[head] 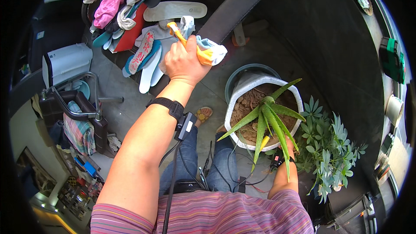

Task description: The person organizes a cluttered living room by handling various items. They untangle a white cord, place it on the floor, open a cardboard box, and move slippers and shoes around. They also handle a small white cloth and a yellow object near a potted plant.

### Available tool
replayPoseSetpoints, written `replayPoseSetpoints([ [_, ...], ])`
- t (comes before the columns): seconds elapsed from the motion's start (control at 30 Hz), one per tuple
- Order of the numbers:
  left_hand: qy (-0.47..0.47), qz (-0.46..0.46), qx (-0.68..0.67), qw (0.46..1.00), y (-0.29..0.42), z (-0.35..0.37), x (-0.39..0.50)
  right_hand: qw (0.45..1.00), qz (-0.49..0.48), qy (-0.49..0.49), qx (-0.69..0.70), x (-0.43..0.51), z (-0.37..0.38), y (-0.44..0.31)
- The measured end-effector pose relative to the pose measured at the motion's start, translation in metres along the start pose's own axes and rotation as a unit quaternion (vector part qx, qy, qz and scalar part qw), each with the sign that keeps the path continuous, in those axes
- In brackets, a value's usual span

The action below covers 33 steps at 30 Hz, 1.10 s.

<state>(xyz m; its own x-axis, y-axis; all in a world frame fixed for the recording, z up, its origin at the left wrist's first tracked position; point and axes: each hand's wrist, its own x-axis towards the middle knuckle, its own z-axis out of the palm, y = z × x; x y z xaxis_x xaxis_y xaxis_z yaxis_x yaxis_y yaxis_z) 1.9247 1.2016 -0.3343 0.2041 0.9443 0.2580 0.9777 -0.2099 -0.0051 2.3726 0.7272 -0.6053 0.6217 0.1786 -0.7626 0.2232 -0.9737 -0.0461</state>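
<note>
My left hand (186,60) is closed on a bunch of socks (208,52) in white, light blue and orange, held up at the end of a long dark leather armrest (235,6). Insoles and cloths lie beyond and to the left of it. My right hand (291,146) is at the lower right rim of a white pot (229,113), partly covered by the leaves of an aloe plant (268,109). A yellow handle (265,142) shows between the leaves, just left of that hand. Whether the fingers hold it or the rim cannot be told.
Insoles (151,70) and a heap with a pink cloth (112,6) are at the upper left. A leafy plant (325,149) stands right of the pot, a blue-grey basin (232,79) behind it. A chair with a metal armrest (97,87) stands left. Cables (227,165) hang before my legs.
</note>
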Motion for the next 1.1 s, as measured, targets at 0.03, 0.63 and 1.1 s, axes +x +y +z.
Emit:
replayPoseSetpoints([
  [0.03,-0.002,0.005,0.003,1.0,0.0,0.001,0.0,0.999,0.028,0.005,-0.017,-0.005,0.001,-0.002],
  [0.63,-0.051,-0.023,-0.032,0.998,0.003,0.0,-0.005,0.892,0.102,0.053,0.438,-0.284,-0.032,-0.047],
  [1.1,-0.164,-0.111,-0.194,0.961,-0.071,-0.039,0.042,0.903,-0.25,-0.205,0.283,-0.406,0.036,-0.339],
])
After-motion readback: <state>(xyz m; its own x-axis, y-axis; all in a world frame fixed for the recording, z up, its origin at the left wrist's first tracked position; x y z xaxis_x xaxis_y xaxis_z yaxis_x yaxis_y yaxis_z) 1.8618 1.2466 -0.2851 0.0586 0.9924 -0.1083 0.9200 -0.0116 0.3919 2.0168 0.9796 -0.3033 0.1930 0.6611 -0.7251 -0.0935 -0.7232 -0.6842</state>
